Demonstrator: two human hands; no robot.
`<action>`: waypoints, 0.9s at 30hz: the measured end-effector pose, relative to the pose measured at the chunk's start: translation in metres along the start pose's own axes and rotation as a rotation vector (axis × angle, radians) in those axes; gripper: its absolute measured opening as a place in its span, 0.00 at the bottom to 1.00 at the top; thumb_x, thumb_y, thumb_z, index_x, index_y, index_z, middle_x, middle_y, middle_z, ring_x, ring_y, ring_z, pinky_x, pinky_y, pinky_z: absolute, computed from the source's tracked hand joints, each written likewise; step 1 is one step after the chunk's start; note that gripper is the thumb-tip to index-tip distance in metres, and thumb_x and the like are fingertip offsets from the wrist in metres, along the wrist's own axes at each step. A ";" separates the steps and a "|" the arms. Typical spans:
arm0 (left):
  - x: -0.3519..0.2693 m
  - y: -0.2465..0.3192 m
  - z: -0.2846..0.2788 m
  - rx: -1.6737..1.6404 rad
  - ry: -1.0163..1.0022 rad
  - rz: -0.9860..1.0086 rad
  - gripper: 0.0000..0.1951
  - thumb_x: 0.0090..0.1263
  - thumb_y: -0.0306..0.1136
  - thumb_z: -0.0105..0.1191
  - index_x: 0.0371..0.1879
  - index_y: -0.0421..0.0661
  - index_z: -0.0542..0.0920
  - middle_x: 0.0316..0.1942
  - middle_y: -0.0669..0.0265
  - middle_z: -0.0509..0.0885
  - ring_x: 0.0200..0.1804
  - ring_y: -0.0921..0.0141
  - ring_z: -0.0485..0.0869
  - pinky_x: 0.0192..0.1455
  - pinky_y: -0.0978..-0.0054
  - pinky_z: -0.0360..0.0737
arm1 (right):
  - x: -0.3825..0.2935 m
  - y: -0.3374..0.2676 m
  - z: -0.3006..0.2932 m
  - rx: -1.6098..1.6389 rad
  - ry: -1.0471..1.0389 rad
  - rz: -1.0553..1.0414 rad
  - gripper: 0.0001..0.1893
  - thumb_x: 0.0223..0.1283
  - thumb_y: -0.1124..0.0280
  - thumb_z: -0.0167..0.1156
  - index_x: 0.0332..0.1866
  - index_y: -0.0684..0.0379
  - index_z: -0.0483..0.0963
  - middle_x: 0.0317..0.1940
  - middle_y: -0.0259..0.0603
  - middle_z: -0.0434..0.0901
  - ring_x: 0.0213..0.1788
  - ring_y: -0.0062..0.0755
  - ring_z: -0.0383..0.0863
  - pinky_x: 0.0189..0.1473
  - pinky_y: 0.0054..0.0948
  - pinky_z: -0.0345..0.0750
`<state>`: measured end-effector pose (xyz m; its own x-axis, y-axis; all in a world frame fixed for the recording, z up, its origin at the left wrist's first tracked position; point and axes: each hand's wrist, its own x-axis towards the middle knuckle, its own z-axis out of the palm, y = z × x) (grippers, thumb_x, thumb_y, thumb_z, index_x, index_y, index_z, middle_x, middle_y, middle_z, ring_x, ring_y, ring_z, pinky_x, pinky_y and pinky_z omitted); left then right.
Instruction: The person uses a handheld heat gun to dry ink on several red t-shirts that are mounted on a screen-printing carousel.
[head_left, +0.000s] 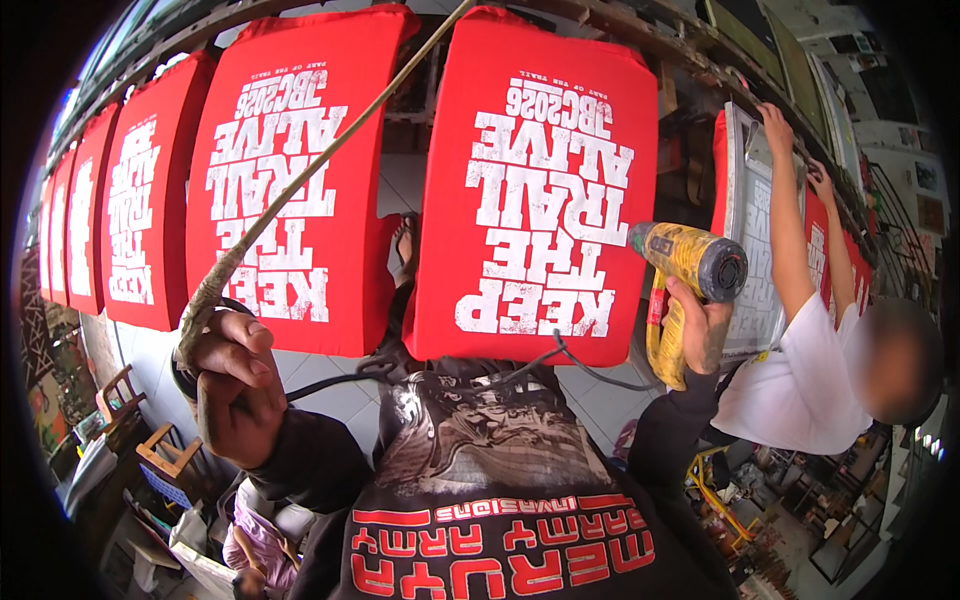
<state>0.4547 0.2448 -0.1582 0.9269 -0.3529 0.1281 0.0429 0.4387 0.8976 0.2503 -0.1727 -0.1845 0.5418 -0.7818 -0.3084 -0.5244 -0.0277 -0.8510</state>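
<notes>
My left hand (240, 390) is curled round the thick, rough-wrapped lower end of a long tan pole or taut cord (330, 155); I cannot tell which. It slants up to the top edge, crossing in front of a printed red shirt (360, 247). A black power cord (337, 384) runs from near this hand across my body towards the right. In my right hand (701, 330) is a worn yellow heat gun (679, 255), gripped by its handle. Its dark nozzle points left, at the right edge of another red shirt (454, 225) with white lettering, stretched flat over a board.
More red shirts (199, 150) on boards form a row to the left. At right, a co-worker (787, 382) reaches both arms over a framed printing screen (739, 187). Wooden rails (667, 41) run behind the boards. A seated person (259, 547) and stools (169, 450) are lower left.
</notes>
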 end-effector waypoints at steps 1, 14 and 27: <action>0.002 -0.001 0.007 -0.001 0.008 0.029 0.12 0.60 0.26 0.39 0.24 0.34 0.78 0.35 0.47 0.79 0.39 0.65 0.77 0.36 0.80 0.69 | 0.002 -0.001 0.000 -0.005 -0.020 -0.036 0.13 0.56 0.74 0.67 0.46 0.66 0.78 0.28 0.36 0.80 0.22 0.19 0.76 0.25 0.23 0.73; 0.005 0.000 0.012 -0.051 -0.003 0.028 0.12 0.61 0.25 0.38 0.25 0.33 0.78 0.35 0.40 0.79 0.16 0.75 0.68 0.20 0.84 0.65 | 0.012 -0.006 -0.008 -0.023 -0.009 0.058 0.13 0.55 0.71 0.68 0.44 0.65 0.78 0.28 0.36 0.79 0.22 0.20 0.76 0.24 0.24 0.73; 0.004 -0.001 0.019 -0.042 0.023 0.020 0.13 0.62 0.26 0.38 0.24 0.32 0.77 0.31 0.42 0.79 0.19 0.72 0.70 0.20 0.84 0.66 | 0.007 0.005 -0.014 0.057 0.002 0.112 0.15 0.54 0.73 0.67 0.47 0.66 0.77 0.29 0.38 0.79 0.25 0.21 0.77 0.24 0.23 0.73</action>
<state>0.4520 0.2276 -0.1503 0.9360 -0.3248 0.1354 0.0398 0.4802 0.8763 0.2423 -0.1874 -0.1846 0.4807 -0.7794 -0.4019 -0.5435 0.0948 -0.8340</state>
